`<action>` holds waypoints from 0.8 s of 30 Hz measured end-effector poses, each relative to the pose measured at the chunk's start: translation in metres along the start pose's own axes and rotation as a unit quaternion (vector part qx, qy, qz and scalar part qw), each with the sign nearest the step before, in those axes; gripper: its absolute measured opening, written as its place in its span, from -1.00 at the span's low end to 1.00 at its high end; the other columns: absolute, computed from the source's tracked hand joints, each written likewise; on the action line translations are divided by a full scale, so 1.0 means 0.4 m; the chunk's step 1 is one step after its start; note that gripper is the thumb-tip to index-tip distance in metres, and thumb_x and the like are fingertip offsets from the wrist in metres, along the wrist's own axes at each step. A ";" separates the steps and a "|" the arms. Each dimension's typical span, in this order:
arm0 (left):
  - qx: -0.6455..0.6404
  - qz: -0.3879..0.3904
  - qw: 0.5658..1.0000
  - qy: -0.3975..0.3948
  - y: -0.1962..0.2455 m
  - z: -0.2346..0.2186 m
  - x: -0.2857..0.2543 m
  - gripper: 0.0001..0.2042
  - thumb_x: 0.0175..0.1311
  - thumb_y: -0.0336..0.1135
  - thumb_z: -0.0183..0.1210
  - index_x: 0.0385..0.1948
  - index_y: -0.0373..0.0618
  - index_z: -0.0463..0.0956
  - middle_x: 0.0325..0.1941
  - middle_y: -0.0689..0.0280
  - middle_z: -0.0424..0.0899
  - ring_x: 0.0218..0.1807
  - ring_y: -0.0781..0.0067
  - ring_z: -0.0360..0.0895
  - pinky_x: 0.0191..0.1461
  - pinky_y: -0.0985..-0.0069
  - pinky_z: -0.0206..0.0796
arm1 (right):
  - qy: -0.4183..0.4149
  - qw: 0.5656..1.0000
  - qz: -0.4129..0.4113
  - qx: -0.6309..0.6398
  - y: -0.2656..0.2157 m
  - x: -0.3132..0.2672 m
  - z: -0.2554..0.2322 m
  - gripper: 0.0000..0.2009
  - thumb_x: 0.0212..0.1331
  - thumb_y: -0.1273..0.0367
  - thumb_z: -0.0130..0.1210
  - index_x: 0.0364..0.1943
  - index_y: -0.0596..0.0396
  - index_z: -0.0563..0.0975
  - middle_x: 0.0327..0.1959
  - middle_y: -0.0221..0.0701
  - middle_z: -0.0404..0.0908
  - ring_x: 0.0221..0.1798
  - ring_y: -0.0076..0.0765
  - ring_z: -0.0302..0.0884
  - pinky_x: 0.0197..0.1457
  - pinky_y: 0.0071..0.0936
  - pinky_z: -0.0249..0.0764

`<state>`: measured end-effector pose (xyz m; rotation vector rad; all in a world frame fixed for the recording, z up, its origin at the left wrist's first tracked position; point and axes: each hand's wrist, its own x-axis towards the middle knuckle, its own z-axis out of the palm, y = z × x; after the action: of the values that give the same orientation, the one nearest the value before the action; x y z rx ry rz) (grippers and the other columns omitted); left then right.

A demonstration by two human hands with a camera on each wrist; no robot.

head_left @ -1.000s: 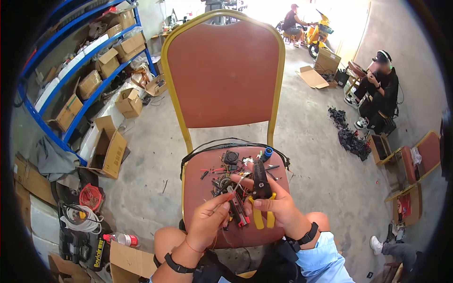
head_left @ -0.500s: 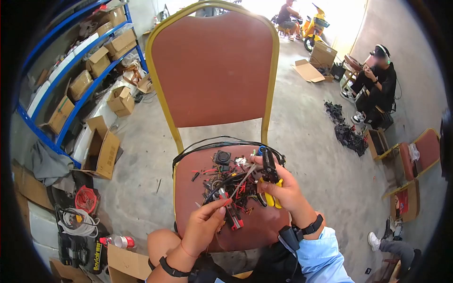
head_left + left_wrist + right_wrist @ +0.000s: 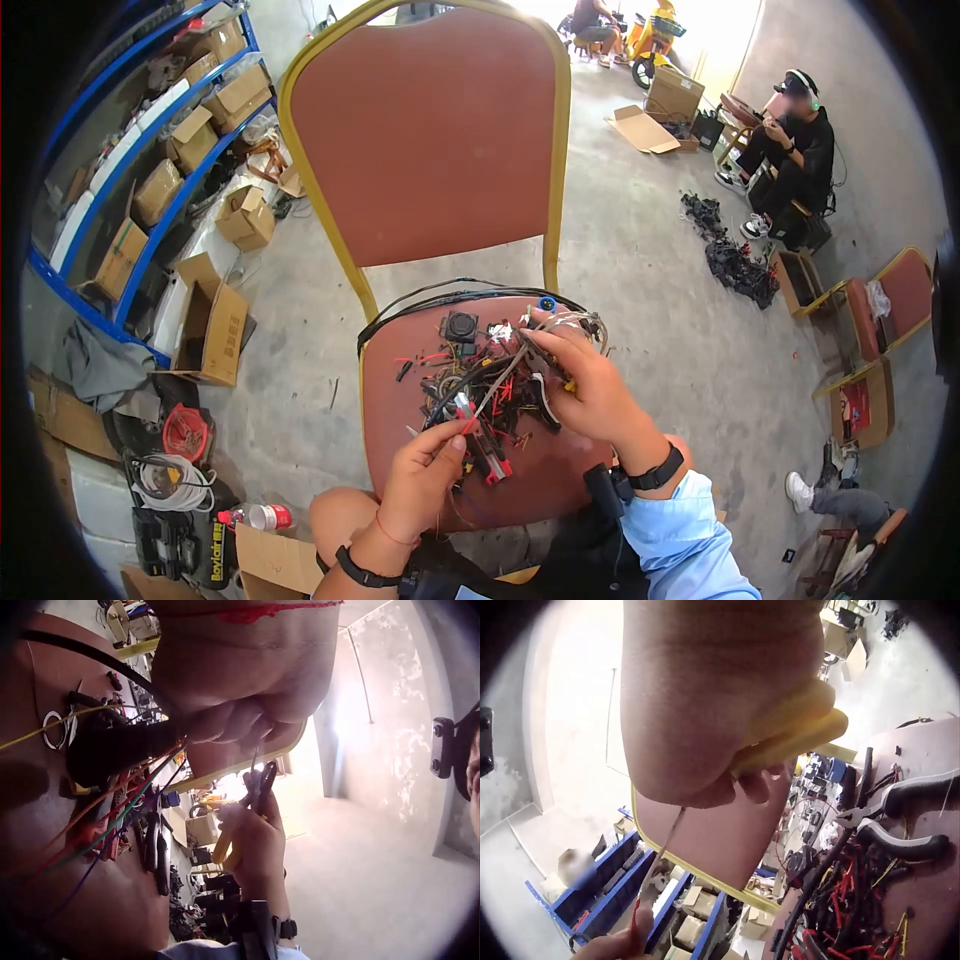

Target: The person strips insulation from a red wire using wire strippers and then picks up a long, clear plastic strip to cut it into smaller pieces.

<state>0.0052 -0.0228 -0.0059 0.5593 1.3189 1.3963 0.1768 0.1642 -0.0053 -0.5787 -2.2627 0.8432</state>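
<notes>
My left hand [image 3: 425, 480] pinches the red end of a thin grey cable [image 3: 505, 385] between thumb and index finger. The cable runs slanting up to my right hand [image 3: 600, 395], whose fingertips pinch it further along. That same hand grips yellow-handled wire strippers [image 3: 802, 731], mostly hidden behind it in the head view; their dark jaws show in the left wrist view. Beneath both hands, a heap of cut wires [image 3: 510, 405] covers the middle of the chair seat [image 3: 395, 410]. A red-and-grey tool [image 3: 490, 455] lies just right of my left fingertips.
Pliers [image 3: 904, 844] with black-and-white handles lie by the heap. A black square part [image 3: 461, 327] and a blue connector [image 3: 546, 304] sit towards the backrest [image 3: 430, 150]. Black cable [image 3: 430, 300] loops along the seat's back edge. Another person [image 3: 795, 150] sits at the right wall.
My right hand has moved forward, turning the wire strippers from plain view to behind the hand. The cable now stretches between both hands. My left hand keeps its pinch; the head view has shifted.
</notes>
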 end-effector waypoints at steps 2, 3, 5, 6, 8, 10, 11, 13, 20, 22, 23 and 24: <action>-0.006 0.002 1.000 -0.001 -0.005 -0.009 0.001 -0.73 0.51 -0.35 0.09 0.12 -0.22 0.57 -0.38 0.56 0.51 -0.46 0.80 0.23 -0.40 0.74 0.08 | 0.003 1.000 0.007 0.011 -0.002 -0.002 -0.001 -0.30 -0.04 0.65 0.04 0.35 -0.01 0.38 0.40 -0.16 0.39 0.38 0.10 0.38 0.38 -0.19 0.38; -0.004 0.004 1.000 0.003 -0.006 -0.011 0.001 -0.73 0.51 -0.35 0.09 0.12 -0.22 0.57 -0.38 0.56 0.51 -0.47 0.80 0.22 -0.40 0.74 0.07 | 0.004 1.000 0.010 0.016 -0.003 -0.003 -0.003 -0.29 -0.04 0.65 0.05 0.36 -0.02 0.37 0.40 -0.15 0.38 0.37 0.11 0.38 0.37 -0.18 0.40; -0.004 0.006 1.000 0.008 -0.010 -0.015 0.002 -0.73 0.50 -0.35 0.09 0.12 -0.21 0.57 -0.40 0.56 0.49 -0.48 0.80 0.20 -0.42 0.74 0.06 | -0.007 0.999 0.048 0.023 -0.007 -0.010 -0.004 -0.26 -0.05 0.64 0.05 0.38 -0.04 0.34 0.40 -0.12 0.38 0.33 0.13 0.41 0.34 -0.16 0.41; -0.006 0.006 1.000 0.009 -0.012 -0.019 0.003 -0.73 0.50 -0.35 0.09 0.12 -0.21 0.57 -0.42 0.57 0.47 -0.49 0.80 0.20 -0.43 0.74 0.05 | -0.012 0.997 0.067 0.026 -0.008 -0.012 -0.005 -0.25 -0.05 0.64 0.05 0.39 -0.06 0.33 0.39 -0.11 0.37 0.32 0.15 0.42 0.32 -0.15 0.42; -0.005 0.005 1.000 0.012 -0.011 -0.022 0.003 -0.74 0.50 -0.34 0.09 0.11 -0.21 0.57 -0.46 0.58 0.44 -0.51 0.80 0.19 -0.45 0.73 0.04 | 0.015 0.999 0.025 -0.013 0.000 -0.010 0.000 -0.22 -0.08 0.64 0.06 0.40 -0.08 0.31 0.37 -0.08 0.39 0.25 0.16 0.46 0.25 -0.13 0.46; 0.002 0.004 1.000 0.018 -0.008 -0.022 0.004 -0.74 0.50 -0.34 0.09 0.10 -0.20 0.58 -0.51 0.58 0.39 -0.53 0.80 0.18 -0.47 0.72 0.02 | 0.021 0.998 0.011 -0.053 0.007 -0.009 -0.003 -0.19 -0.11 0.65 0.06 0.41 -0.08 0.30 0.36 -0.07 0.40 0.19 0.17 0.50 0.18 -0.11 0.49; 0.003 0.005 1.000 0.027 -0.003 -0.019 0.005 -0.76 0.50 -0.35 0.08 0.07 -0.20 0.58 -0.54 0.58 0.37 -0.56 0.79 0.17 -0.50 0.72 0.00 | 0.013 0.997 0.019 -0.074 0.010 -0.010 -0.008 -0.19 -0.12 0.65 0.05 0.41 -0.07 0.30 0.36 -0.07 0.40 0.16 0.17 0.52 0.15 -0.11 0.50; 0.004 0.006 0.999 0.046 0.008 -0.008 0.003 -0.78 0.49 -0.36 0.06 0.02 -0.21 0.59 -0.61 0.57 0.33 -0.61 0.77 0.15 -0.54 0.71 -0.03 | 0.011 0.995 0.020 -0.098 0.011 -0.012 -0.018 -0.18 -0.15 0.65 0.06 0.41 -0.05 0.30 0.35 -0.06 0.40 0.11 0.16 0.55 0.09 -0.11 0.53; -0.004 0.032 0.998 0.058 0.011 -0.028 0.014 -0.78 0.49 -0.34 0.08 0.02 -0.20 0.59 -0.62 0.56 0.33 -0.61 0.80 0.16 -0.56 0.73 -0.03 | 0.084 0.986 -0.028 -0.138 0.002 -0.004 -0.039 -0.18 -0.21 0.63 0.10 0.37 0.00 0.35 0.37 -0.06 0.39 0.03 0.11 0.60 0.03 -0.11 0.56; 0.005 0.037 0.997 0.066 0.010 -0.036 0.018 -0.78 0.49 -0.34 0.10 0.03 -0.19 0.60 -0.61 0.58 0.34 -0.60 0.81 0.16 -0.55 0.72 -0.02 | 0.076 0.983 -0.024 -0.163 0.004 -0.005 -0.044 -0.18 -0.22 0.62 0.12 0.37 -0.01 0.36 0.38 -0.05 0.38 0.02 0.10 0.62 0.03 -0.12 0.57; 0.002 0.036 0.997 0.067 0.009 -0.041 0.020 -0.78 0.49 -0.34 0.10 0.02 -0.20 0.60 -0.61 0.58 0.34 -0.60 0.81 0.15 -0.55 0.72 -0.02 | 0.066 0.982 -0.016 -0.177 0.002 -0.006 -0.048 -0.18 -0.22 0.61 0.13 0.37 -0.01 0.37 0.39 -0.05 0.37 0.01 0.09 0.63 0.02 -0.12 0.57; -0.001 0.036 0.997 0.067 0.006 -0.046 0.022 -0.78 0.48 -0.34 0.10 0.02 -0.20 0.60 -0.62 0.59 0.34 -0.60 0.81 0.15 -0.55 0.72 -0.03 | 0.057 0.980 -0.008 -0.190 0.001 -0.008 -0.049 -0.18 -0.23 0.60 0.14 0.37 -0.01 0.37 0.40 -0.05 0.36 0.00 0.08 0.63 0.02 -0.12 0.57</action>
<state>-0.0144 -0.0219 -0.0117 0.5235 1.4162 1.5154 0.1929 0.1707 0.0048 -0.7575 -2.3309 0.3575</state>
